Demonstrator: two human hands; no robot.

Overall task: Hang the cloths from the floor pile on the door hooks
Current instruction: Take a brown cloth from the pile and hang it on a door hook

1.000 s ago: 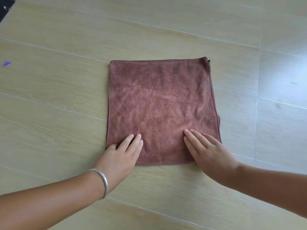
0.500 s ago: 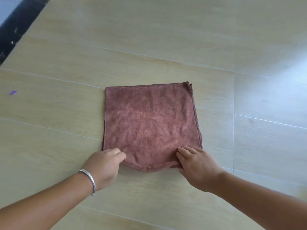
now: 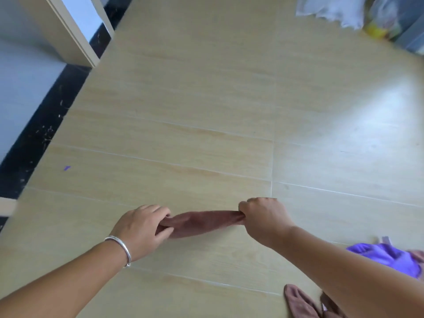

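A brown cloth (image 3: 202,223) hangs lifted above the wooden floor, stretched between both hands and seen edge-on. My left hand (image 3: 143,228), with a silver bracelet on the wrist, grips its left end. My right hand (image 3: 263,220) grips its right end in a fist. A purple cloth (image 3: 385,258) and another brown cloth (image 3: 300,301) lie on the floor at the lower right, partly hidden by my right forearm. No door hooks are in view.
A white door frame (image 3: 75,31) and a dark threshold strip (image 3: 46,125) run along the left. White bags (image 3: 332,10) and a yellow item (image 3: 376,31) sit at the top right. A small purple scrap (image 3: 67,168) lies on the floor.
Both hands went from pressing flat on the spread cloth to gripping its near corners and lifting it off the floor. The view has tilted up, showing more of the room.
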